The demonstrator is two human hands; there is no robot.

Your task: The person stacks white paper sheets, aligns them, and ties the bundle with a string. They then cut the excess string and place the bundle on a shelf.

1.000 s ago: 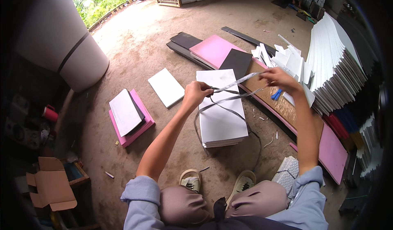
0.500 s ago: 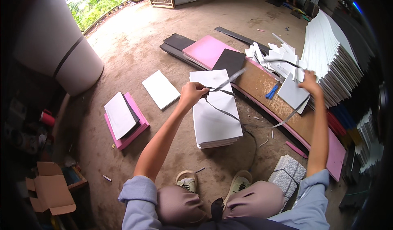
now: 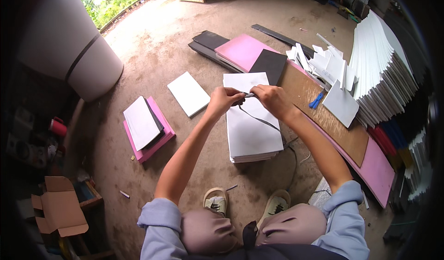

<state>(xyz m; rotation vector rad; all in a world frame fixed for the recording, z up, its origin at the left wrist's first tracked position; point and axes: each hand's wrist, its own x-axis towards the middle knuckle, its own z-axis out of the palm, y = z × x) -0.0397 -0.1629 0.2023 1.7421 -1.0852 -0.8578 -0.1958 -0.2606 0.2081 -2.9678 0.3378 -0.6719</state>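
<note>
In the head view, the left hand (image 3: 224, 100) and right hand (image 3: 272, 99) meet above the far part of a white sheet stack (image 3: 254, 142), almost touching. The fingers of both are clamped on a dark strap (image 3: 260, 120), which slants over the stack's top toward its right edge; a length of it trails on the floor (image 3: 194, 142) beside that edge. The stack stands on the floor in front of the person, its layered near edge facing the shoes (image 3: 216, 201), with a stretch of floor between.

Past its left edge, a narrow strip of floor reaches a flat white panel (image 3: 188, 94); farther left sits a pink board pile (image 3: 169, 131) topped with black and white sheets. The right side is tighter: a black sheet (image 3: 273, 64) lies just beyond the far right corner, and a brown board (image 3: 340, 130), bearing a blue tool (image 3: 316, 101), runs diagonally beneath the right forearm.
</note>
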